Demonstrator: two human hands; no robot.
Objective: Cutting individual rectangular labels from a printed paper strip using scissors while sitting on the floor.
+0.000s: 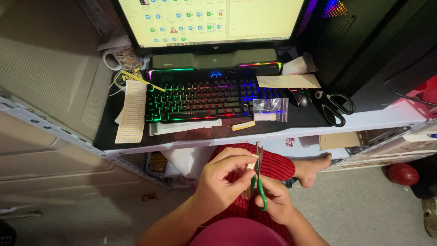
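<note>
We are holding the small green-handled scissors (259, 182) upright in our right hand (276, 202), fingers curled around the handles, blades pointing toward the keyboard (207, 98), while our left hand (223, 180), just beside them, is pinching a paper strip (251, 165) against the blades.

white desk (364, 122), grey floor (355, 214), lit monitor (209, 20)

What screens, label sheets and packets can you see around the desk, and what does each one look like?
Monitor: back of desk, lit pale yellow with small icons.
Label sheet: left of the keyboard, long, cream-yellow.
Label strip: right of keyboard, cream rectangle.
Clear plastic packet: front right of keyboard.
Small yellow label: desk front edge.
Left hand and right hand: green-handled scissors, small pale piece.
</note>
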